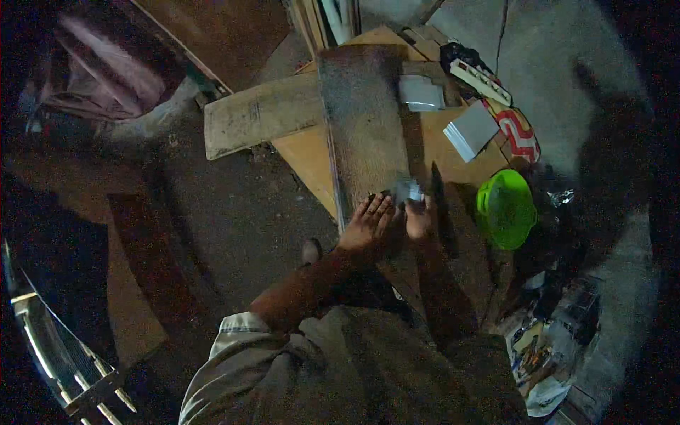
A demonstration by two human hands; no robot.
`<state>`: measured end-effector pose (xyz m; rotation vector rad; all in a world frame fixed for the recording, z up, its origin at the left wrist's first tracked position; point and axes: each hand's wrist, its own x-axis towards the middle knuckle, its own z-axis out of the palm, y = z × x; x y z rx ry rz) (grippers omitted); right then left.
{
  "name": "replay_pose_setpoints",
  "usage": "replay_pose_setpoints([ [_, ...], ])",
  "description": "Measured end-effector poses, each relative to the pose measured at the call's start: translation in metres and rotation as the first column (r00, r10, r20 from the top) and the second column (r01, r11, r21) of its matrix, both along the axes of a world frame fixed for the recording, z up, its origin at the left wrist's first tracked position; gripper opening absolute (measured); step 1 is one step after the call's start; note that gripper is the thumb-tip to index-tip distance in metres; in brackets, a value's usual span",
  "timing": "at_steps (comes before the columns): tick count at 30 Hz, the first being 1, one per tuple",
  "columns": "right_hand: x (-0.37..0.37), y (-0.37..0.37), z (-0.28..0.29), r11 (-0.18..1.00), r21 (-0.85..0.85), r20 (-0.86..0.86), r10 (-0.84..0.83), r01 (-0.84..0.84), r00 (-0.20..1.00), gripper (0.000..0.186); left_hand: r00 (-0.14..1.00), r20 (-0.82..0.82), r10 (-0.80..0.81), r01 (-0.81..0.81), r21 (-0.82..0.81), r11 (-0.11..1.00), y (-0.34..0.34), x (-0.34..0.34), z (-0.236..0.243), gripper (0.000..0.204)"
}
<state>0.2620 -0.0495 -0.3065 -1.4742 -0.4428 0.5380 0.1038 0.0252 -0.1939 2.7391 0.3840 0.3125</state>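
Observation:
A long, worn wooden board [365,127] runs away from me, with both hands at its near end. My left hand [368,225] lies there with its fingers stretched out, palm down. Beside it on the right, my right hand [419,221] is closed at the near edge of a small, shiny, translucent piece [408,190] that looks like thin plastic. That piece is blurred, and the fingertips on it are partly hidden. Farther up, a stack of clear plastic sheets or bags [421,93] rests at the board's right side.
To the right are a grey-white flat packet [471,132], a power strip [482,81], a red-and-white patterned cloth [519,134] and a bright green plastic bowl [506,210]. A plastic bag of odds and ends [542,361] sits at lower right. Another plank [262,113] sticks out left.

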Motion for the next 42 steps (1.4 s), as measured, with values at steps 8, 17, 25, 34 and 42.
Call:
replay_pose_setpoints([
  [8, 0.038, -0.026, -0.034, 0.943, -0.284, 0.814, 0.14, 0.176, 0.564, 0.044, 0.996, 0.066, -0.063, 0.059, 0.072, 0.996, -0.003, 0.02, 0.001, 0.057],
  [17, 0.014, -0.004, 0.103, 0.951, -0.304, 0.236, 0.128, -0.052, 0.963, 0.027, 0.993, 0.039, 0.107, -0.082, -0.415, 0.906, 0.014, 0.0, 0.001, 0.057],
  [25, 0.018, -0.001, 0.106, 0.951, 0.06, -0.31, 0.308, -0.304, 0.9, 0.03, 0.802, 0.062, 0.595, -0.1, -0.966, 0.237, 0.022, 0.013, 0.036, 0.07],
  [34, -0.014, 0.008, 0.116, 0.951, -0.016, -0.137, 0.303, -0.308, 0.943, 0.028, 0.91, -0.019, 0.415, 0.05, -0.987, -0.155, 0.036, 0.007, 0.032, 0.026],
  [42, -0.068, -0.031, 0.067, 0.941, -0.3, 0.619, 0.315, -0.154, 0.719, 0.034, 0.697, 0.39, 0.602, 0.205, -0.913, 0.353, -0.006, -0.014, -0.033, 0.019],
])
